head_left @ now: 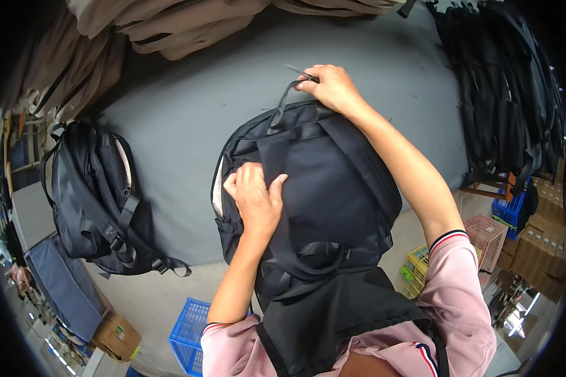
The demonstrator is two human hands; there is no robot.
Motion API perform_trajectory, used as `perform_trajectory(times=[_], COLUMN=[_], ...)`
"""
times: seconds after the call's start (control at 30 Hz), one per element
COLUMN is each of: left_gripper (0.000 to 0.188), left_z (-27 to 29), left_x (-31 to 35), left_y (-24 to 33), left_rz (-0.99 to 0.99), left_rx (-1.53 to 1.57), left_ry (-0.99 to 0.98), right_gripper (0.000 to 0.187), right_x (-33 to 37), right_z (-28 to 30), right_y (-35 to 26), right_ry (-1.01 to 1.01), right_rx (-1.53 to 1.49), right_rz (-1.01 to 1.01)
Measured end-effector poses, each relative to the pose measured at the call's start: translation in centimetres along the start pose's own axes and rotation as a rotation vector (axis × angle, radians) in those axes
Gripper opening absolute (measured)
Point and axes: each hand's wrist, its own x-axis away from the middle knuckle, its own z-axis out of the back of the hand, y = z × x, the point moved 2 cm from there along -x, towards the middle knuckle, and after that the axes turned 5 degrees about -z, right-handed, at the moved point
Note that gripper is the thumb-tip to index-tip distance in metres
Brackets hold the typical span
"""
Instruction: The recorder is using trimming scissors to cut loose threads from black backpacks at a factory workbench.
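Observation:
A black backpack (339, 182) stands on the grey table's near edge in front of me, its strap side facing up. My right hand (333, 87) is closed at its top, holding small dark-handled scissors (300, 71) with thin blades pointing left. The same fingers pinch the end of the backpack's webbing loop (282, 107) and draw it upward. On the backpack's left side, my left hand (256, 198) grips the fabric beside a shoulder strap (277, 163). Its fingers are bent down and the thumb lies toward the strap; the fingertips are partly hidden.
Another black backpack (94, 195) lies at the table's left. Brown bags (188, 25) are heaped along the far edge, and black bags (497, 94) are stacked at the right. Below the table are a blue crate (192, 333), a yellow crate (416, 270) and cardboard boxes (541, 245).

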Motion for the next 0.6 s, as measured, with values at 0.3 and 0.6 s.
perform_trajectory(times=[0.3,0.6], left_gripper=[0.032,0.035], left_z=[-0.6,-1.1], left_x=[0.3,0.2], left_y=[-0.4,-1.0], left_rz=[-0.018,0.023], left_rx=[0.014,0.040], left_ry=[0.025,0.021], right_gripper=[0.024,0.031], right_x=[-1.0,3.0], right_z=[-2.0,2.2], right_y=[1.6,2.0], right_ry=[-0.114,-0.017], right_rx=[-0.067,-0.326], right_rz=[-0.232,-0.096])
